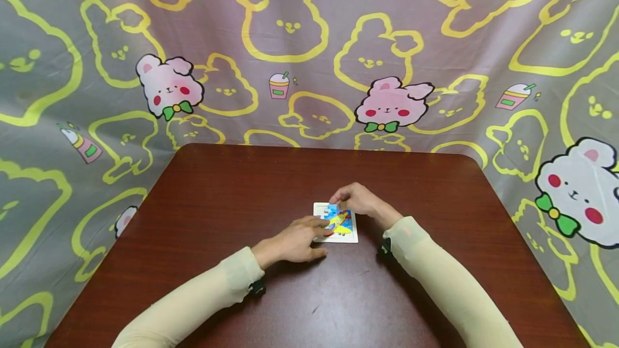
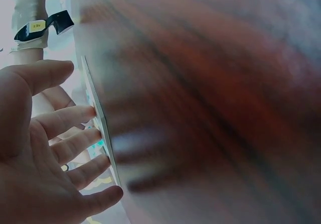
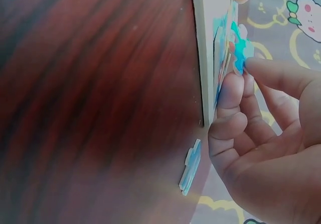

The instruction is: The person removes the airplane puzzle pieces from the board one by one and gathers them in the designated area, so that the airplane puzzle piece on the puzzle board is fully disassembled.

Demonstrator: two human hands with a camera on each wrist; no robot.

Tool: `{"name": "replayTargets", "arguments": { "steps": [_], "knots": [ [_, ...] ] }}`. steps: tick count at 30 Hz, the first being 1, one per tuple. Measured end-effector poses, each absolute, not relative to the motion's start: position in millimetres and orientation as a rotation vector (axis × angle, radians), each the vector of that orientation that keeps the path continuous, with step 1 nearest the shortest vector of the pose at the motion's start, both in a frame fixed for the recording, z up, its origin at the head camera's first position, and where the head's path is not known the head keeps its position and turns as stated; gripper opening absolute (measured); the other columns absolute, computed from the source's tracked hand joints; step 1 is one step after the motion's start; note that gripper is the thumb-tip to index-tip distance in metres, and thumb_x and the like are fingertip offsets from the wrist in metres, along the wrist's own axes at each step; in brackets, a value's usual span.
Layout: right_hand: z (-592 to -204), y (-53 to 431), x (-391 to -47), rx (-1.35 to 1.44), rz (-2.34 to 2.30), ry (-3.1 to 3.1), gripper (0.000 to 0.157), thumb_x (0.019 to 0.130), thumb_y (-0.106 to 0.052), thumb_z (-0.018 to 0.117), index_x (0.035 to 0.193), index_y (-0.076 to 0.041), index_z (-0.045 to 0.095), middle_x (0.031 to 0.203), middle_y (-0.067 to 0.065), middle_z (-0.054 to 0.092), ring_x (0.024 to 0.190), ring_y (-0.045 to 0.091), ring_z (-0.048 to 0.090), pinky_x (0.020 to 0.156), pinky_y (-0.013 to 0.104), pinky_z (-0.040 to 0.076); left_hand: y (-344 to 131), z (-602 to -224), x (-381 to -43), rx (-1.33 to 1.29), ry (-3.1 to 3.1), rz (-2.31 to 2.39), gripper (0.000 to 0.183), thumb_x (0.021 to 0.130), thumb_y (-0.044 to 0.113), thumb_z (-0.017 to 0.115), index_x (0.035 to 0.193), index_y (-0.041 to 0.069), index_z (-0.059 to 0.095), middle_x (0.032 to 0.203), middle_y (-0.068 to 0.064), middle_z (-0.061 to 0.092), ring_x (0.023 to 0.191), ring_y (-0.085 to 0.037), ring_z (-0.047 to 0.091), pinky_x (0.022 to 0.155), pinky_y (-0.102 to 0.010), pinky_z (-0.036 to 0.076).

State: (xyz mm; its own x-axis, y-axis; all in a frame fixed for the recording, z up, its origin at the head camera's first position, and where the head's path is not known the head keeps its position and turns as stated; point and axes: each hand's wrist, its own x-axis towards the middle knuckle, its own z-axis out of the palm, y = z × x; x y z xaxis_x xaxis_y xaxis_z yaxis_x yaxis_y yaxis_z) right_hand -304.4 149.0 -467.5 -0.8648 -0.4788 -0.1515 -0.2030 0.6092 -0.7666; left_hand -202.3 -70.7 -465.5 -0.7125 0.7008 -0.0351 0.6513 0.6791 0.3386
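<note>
A square jigsaw puzzle with a white border (image 1: 317,208) and a blue, yellow and red picture lies flat on the table. My left hand (image 1: 299,238) reaches in from the left, its spread fingers resting over the puzzle's left side. In the left wrist view, those fingers (image 2: 75,146) are extended at the board's edge. At the far right corner is my right hand (image 1: 359,200). Between thumb and forefinger it pinches a light blue puzzle piece (image 3: 242,48), held over the board. The other right fingers curl loosely beneath.
A loose blue puzzle piece (image 3: 190,168) lies on the table just off the board's edge. The dark brown table (image 1: 232,187) extends around the puzzle on all sides. A grey curtain (image 1: 309,77) with yellow bear outlines hangs behind and beside it.
</note>
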Motion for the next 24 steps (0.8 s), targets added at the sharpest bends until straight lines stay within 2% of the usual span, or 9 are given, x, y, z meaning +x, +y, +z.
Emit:
{"name": "replayTargets", "arguments": {
  "steps": [12,24],
  "knots": [
    [-464.9,149.8,-304.5,-0.522,-1.145,2.495,0.016,0.088,-0.002,0.067,0.099,-0.006,0.078,0.092,0.006,0.076,0.081,0.010,0.062,0.072,0.024,0.050,-70.3,-464.9,-202.9,1.099,2.722,0.466,0.051,0.091,0.034,0.068,0.138,0.014,0.062,0.150,-0.009,0.052,0.144,-0.035,0.041,0.113,-0.058,0.038],
    [-463.6,156.0,-305.9,-0.459,-1.154,2.501,0.015,0.092,-0.008,0.067,0.100,-0.012,0.079,0.101,0.006,0.077,0.080,0.013,0.063,0.069,0.026,0.049,-70.2,-467.5,-204.3,1.089,2.723,0.454,0.052,0.091,0.034,0.068,0.138,0.014,0.061,0.151,-0.007,0.052,0.145,-0.033,0.041,0.114,-0.056,0.037]
  ]
}}
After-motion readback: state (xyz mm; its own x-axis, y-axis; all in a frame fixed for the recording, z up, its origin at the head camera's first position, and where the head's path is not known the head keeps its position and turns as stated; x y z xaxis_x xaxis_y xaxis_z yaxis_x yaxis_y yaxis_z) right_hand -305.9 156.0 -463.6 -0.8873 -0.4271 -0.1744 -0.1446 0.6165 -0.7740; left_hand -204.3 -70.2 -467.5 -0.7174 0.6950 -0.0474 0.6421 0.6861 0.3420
